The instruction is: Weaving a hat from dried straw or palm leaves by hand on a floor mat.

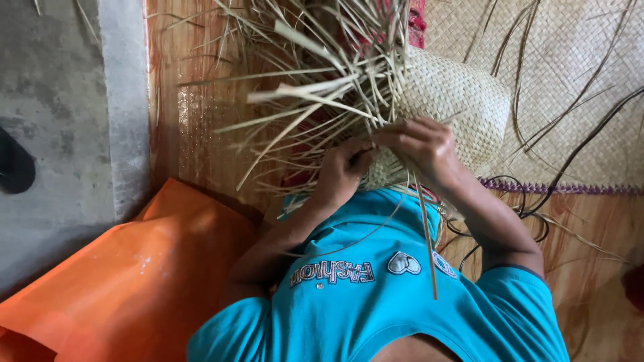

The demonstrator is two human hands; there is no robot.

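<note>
– Both hands first: what do you see from your end?

– I see them drawn close together, nearly touching, in front of the chest. The left hand [345, 167] is curled closed, thumb and fingers pinched on a few of the flat, pale straw strips [315, 87]. The right hand [419, 144] bends down over the same spot, fingers pressed shut on the rim of the rounded, pale woven straw piece [463, 100].

– Why held that tight?

– My guess is that the pinch keeps the strips from springing loose where they enter the weave. They fan out stiffly just beyond the left hand's knuckles, so nothing else seems to be holding them.

– And the woven straw piece itself?

– It sits right under and beyond the right hand, its domed side turned away from the body and its unfinished edge toward the fingers. I judge this keeps the working edge within reach of both thumbs.

– Anything hanging free?

– One long thin strip [426, 234] drops from below the right hand down across the turquoise shirt [376, 295].

– Farther out?

– Beyond the right hand lies a flat woven straw mat [577, 80] with a purple stitched border [557, 189], and dark thin strands [577, 144] trail over it. To the outside of the left forearm is a smooth orange sheet [134, 281], then grey concrete floor [54, 100].
</note>
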